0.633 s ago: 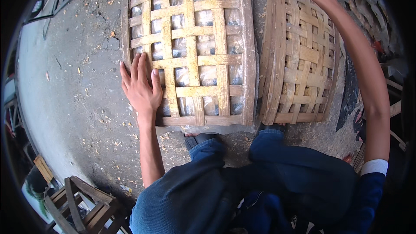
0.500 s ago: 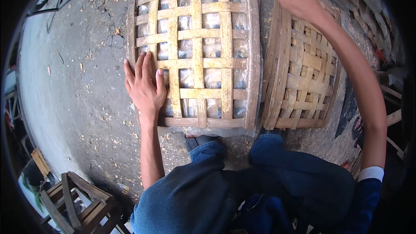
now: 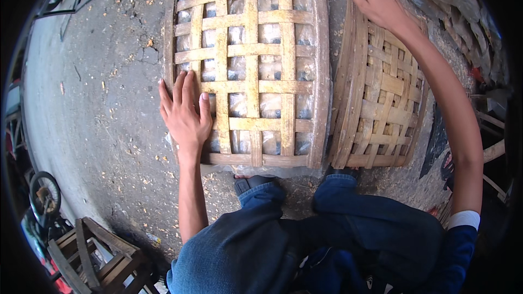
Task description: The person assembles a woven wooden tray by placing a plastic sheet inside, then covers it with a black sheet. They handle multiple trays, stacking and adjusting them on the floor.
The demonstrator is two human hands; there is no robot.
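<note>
A large woven bamboo basket [image 3: 252, 65] lies in front of me, its flat lattice of yellowish slats facing up. Clear plastic and pale contents with dark spots show through the gaps; I cannot make out what they are. Along its left edge rests my left hand [image 3: 187, 114], fingers stretched forward and thumb apart on the slats. To the right is a second, more tightly woven bamboo basket [image 3: 389, 84]. My right hand [image 3: 378, 1] reaches over that one's far end, fingers extended and thumb spread, holding nothing. Whether it touches the rim, I cannot tell.
Cracked grey ground [image 3: 120, 103] strewn with crumbs surrounds the baskets. A wooden stool-like frame [image 3: 92, 256] stands at lower left, near a spoked wheel [image 3: 45, 193]. Brown layered sheets [image 3: 444, 0] are heaped at the far right. My feet are just before the baskets.
The view has shifted slightly, so both baskets sit a little lower in it, and a spoked wheel has appeared at left. My hands keep nearly the same places and poses.
</note>
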